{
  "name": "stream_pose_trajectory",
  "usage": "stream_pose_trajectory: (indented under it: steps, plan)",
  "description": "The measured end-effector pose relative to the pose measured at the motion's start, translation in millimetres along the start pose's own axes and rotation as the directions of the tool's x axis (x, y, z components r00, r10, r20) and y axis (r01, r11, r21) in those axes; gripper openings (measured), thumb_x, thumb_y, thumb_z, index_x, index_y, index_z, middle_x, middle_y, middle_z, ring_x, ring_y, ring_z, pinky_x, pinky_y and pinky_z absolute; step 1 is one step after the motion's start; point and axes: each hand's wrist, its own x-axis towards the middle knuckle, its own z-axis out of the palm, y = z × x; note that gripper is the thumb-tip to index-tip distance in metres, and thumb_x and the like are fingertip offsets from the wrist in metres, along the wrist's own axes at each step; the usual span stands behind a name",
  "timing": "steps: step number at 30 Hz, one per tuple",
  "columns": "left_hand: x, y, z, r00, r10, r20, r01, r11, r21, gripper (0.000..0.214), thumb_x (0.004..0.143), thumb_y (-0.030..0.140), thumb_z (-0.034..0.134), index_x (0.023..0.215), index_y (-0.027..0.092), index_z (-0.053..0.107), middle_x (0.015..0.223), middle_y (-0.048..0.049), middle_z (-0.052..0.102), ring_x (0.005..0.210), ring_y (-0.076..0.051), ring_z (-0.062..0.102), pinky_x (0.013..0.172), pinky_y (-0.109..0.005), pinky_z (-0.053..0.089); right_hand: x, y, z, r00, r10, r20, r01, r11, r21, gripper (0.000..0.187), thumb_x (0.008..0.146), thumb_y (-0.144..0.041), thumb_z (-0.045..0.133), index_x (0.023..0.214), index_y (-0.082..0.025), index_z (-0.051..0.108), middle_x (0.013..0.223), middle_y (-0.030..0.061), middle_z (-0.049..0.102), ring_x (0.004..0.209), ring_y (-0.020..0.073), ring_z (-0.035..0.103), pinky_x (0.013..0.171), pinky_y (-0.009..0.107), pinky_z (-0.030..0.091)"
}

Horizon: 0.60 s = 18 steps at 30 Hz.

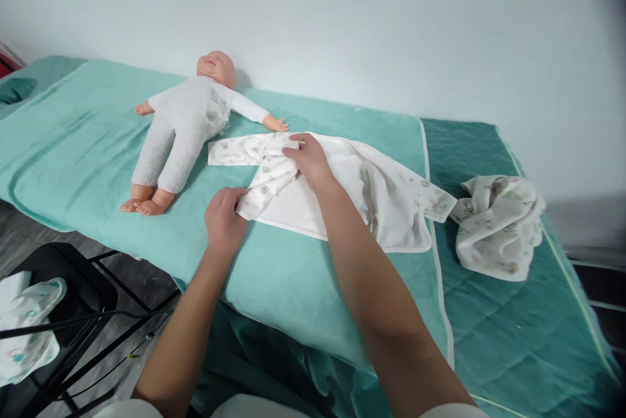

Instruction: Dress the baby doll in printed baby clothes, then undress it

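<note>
A white baby shirt (313,209) with a small printed pattern is spread on the teal blanket, its sleeves stretched to left and right and its pale inner side partly showing. My left hand (225,219) is closed on the lower left corner of its front flap. Higher up, near the neckline, my right hand (310,160) grips the same flap between thumb and fingers; the exact hold is partly hidden. To the left of the shirt a baby doll (183,111) in a white bodysuit lies on its back, one hand close to the shirt's upper edge.
A crumpled printed cloth (503,225) lies at the right on the dark green quilted cover (518,327). The teal blanket (88,137) covers most of the bed, which stands against a white wall. At lower left, a black chair (73,268) holds diapers (34,333).
</note>
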Motion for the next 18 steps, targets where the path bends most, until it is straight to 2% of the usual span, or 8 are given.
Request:
stream_pose_trajectory:
  steps: [3, 6, 9, 12, 14, 16, 18]
  plan:
    - [-0.4, 0.2, -1.6, 0.992, -0.079, -0.097, 0.079, 0.997, -0.003, 0.03, 0.078, 0.002, 0.053, 0.096, 0.02, 0.068, 0.073, -0.0011, 0.057, 0.071, -0.017, 0.054, 0.064, -0.029, 0.038, -1.3, -5.2, -13.0, 0.998, 0.056, 0.002, -0.056, 0.998, -0.001, 0.044, 0.064, -0.034, 0.075, 0.105, -0.025, 0.06, 0.081, -0.0031, 0.061, 0.07, 0.0166, 0.059, 0.067, 0.032, 0.052]
    - [-0.5, 0.1, -1.6, 0.989, -0.086, -0.118, 0.089, 0.996, 0.027, 0.031, 0.08, 0.001, 0.054, 0.1, 0.019, 0.068, 0.078, -0.0023, 0.058, 0.073, -0.017, 0.054, 0.065, -0.029, 0.039, -4.2, -9.8, -20.9, 0.997, 0.072, 0.003, -0.072, 0.997, -0.001, 0.041, 0.064, -0.035, 0.076, 0.102, -0.024, 0.063, 0.079, -0.0027, 0.061, 0.068, 0.0151, 0.058, 0.061, 0.028, 0.048]
    - [-0.9, 0.5, -1.1, 0.995, 0.1, -0.031, -0.098, 0.994, 0.04, 0.031, 0.086, 0.009, 0.058, 0.113, 0.02, 0.069, 0.098, -0.0088, 0.065, 0.09, -0.021, 0.06, 0.077, -0.033, 0.046, -4.8, -9.4, -22.0, 0.998, 0.056, -0.035, -0.056, 0.998, 0.01, 0.038, 0.066, -0.035, 0.073, 0.101, -0.024, 0.063, 0.08, -0.0017, 0.062, 0.066, 0.015, 0.058, 0.056, 0.028, 0.046]
    - [-1.3, 1.9, -2.3, 0.941, 0.329, 0.084, -0.331, 0.943, 0.016, 0.027, 0.092, 0.019, 0.06, 0.115, 0.024, 0.072, 0.105, -0.0097, 0.069, 0.097, -0.023, 0.061, 0.084, -0.037, 0.046, -2.3, -4.7, -20.8, 0.999, 0.024, -0.044, -0.026, 0.999, -0.045, 0.035, 0.068, -0.035, 0.07, 0.101, -0.025, 0.064, 0.078, -0.0019, 0.062, 0.064, 0.016, 0.057, 0.059, 0.031, 0.049]
    - [-1.3, 3.2, -3.8, 0.906, 0.396, 0.149, -0.398, 0.917, -0.017, 0.021, 0.094, 0.025, 0.06, 0.108, 0.026, 0.075, 0.101, -0.0077, 0.072, 0.094, -0.023, 0.062, 0.082, -0.037, 0.045, -0.8, -1.8, -20.7, 0.999, -0.003, -0.033, 0.0, 0.994, -0.106, 0.03, 0.07, -0.035, 0.069, 0.098, -0.025, 0.066, 0.074, -0.0022, 0.06, 0.063, 0.0169, 0.057, 0.063, 0.034, 0.052]
    - [-1.5, 4.2, -5.0, 0.901, 0.387, 0.194, -0.383, 0.922, -0.06, 0.018, 0.095, 0.031, 0.059, 0.1, 0.025, 0.076, 0.095, -0.0066, 0.074, 0.091, -0.022, 0.063, 0.08, -0.037, 0.044, -1.1, -1.4, -21.1, 1.0, -0.015, -0.016, 0.013, 0.991, -0.131, 0.024, 0.071, -0.035, 0.07, 0.093, -0.024, 0.068, 0.07, -0.0022, 0.059, 0.063, 0.0176, 0.057, 0.067, 0.037, 0.054]
    - [-1.7, 4.2, -5.3, 0.945, 0.274, 0.176, -0.26, 0.96, -0.099, 0.022, 0.097, 0.035, 0.056, 0.094, 0.022, 0.074, 0.086, -0.0058, 0.072, 0.085, -0.02, 0.063, 0.077, -0.035, 0.044, -3.9, -4.8, -20.4, 1.0, -0.004, 0.018, 0.005, 0.999, -0.032, 0.025, 0.073, -0.037, 0.071, 0.094, -0.024, 0.069, 0.072, -0.0013, 0.062, 0.068, 0.0191, 0.061, 0.071, 0.038, 0.056]
